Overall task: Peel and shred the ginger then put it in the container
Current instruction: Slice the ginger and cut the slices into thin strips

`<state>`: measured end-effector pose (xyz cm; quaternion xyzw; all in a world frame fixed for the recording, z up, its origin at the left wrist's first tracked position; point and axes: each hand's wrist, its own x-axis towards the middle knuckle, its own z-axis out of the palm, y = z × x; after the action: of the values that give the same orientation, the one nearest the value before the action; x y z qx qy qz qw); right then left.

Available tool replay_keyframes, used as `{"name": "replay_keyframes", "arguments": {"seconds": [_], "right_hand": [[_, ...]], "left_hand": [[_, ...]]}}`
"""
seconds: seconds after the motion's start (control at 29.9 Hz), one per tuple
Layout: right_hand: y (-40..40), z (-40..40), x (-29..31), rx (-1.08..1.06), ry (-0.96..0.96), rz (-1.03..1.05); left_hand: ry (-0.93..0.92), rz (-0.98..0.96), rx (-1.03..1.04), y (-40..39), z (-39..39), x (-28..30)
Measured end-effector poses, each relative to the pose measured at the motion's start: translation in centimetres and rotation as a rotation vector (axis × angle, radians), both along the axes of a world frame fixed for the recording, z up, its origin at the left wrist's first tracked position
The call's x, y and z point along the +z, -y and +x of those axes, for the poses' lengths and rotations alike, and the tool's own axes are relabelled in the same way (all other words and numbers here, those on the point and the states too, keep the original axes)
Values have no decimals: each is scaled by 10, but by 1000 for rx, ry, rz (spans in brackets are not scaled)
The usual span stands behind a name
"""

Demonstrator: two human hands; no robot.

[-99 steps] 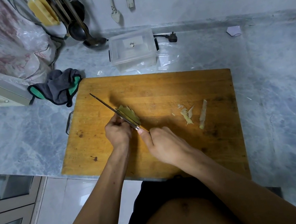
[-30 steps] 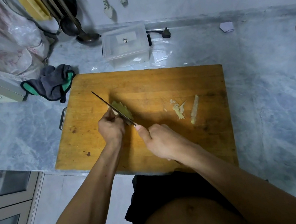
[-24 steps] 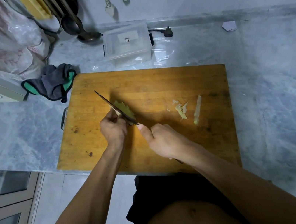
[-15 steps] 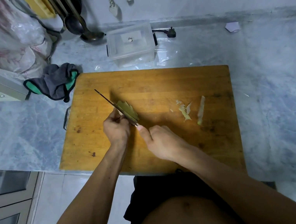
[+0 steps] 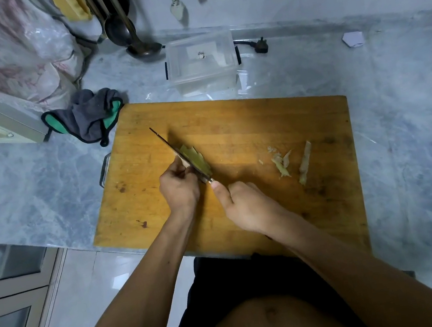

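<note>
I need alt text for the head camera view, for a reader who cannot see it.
A person's right hand slices yellow-green ginger slices with a thin dark knife on a wooden cutting board, the left hand steadying them. Pale ginger peelings lie to the right; a clear plastic container waits behind.

A cutting board (image 5: 232, 132) lies on the table (image 5: 400, 120). Behind it stands the container (image 5: 202, 63); a cloth (image 5: 88, 113) lies off its back-left corner. Ginger slices (image 5: 196, 160) sit left of centre — peel scraps (image 5: 292, 164), probably, lie to their right, well apart.
</note>
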<state>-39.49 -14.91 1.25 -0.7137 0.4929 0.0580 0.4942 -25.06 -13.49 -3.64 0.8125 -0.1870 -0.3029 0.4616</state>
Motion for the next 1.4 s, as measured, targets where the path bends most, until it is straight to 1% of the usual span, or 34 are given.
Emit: {"name": "replay_keyframes", "arguments": {"seconds": [0.13, 0.27, 0.37, 0.47, 0.63, 0.73, 0.84, 0.9, 1.04, 1.4], "right_hand": [[2, -1, 5, 27, -44, 13], [1, -15, 6, 21, -80, 59], [-3, -8, 6, 35, -50, 8], [2, 5, 8, 42, -2, -34], [19, -6, 14, 25, 48, -41], [19, -16, 19, 32, 51, -38], [15, -22, 22, 50, 78, -75], [10, -24, 24, 53, 91, -100], [3, -27, 24, 55, 115, -130], [-1, -31, 24, 96, 120, -137]], "left_hand": [[11, 25, 4, 0, -2, 3], [-15, -2, 20, 1, -3, -2], [28, 28, 13, 1, -4, 2], [45, 3, 34, -1, -5, 1], [-111, -55, 166, -6, -6, -8], [-175, -40, 217, -4, -5, -11], [-294, -34, 268, 0, -5, -5], [-333, -29, 286, 2, -5, -3], [-359, -24, 307, 4, -4, 0], [-348, -7, 322, 5, -5, 2]]}}
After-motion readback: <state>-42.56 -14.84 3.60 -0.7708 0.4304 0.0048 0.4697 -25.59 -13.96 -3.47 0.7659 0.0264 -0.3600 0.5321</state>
